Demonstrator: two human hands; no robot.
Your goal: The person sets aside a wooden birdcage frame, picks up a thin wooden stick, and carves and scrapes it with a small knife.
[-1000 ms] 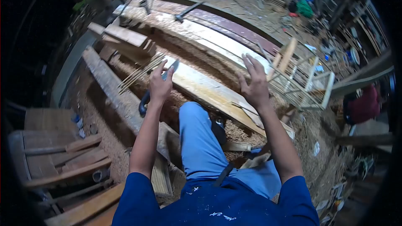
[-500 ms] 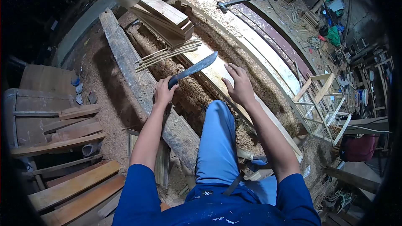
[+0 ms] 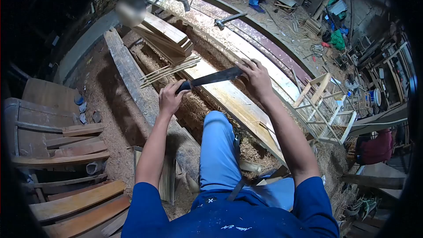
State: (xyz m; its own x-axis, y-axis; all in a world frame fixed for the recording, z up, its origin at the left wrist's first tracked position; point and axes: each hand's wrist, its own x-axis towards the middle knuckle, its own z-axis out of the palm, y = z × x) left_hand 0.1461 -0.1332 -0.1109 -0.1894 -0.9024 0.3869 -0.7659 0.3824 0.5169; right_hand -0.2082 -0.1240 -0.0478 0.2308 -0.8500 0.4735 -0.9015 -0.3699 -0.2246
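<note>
While the left hand (image 3: 169, 98) grasps the knife (image 3: 207, 79), its blade (image 3: 219, 76) extends frame-right to the right hand (image 3: 257, 79), whose grip is unclear.

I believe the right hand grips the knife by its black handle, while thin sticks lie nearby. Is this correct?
Not quite. The head view shows the left hand gripping the knife by its black handle; the right hand is at the blade's far end. Thin sticks do lie nearby.
</note>
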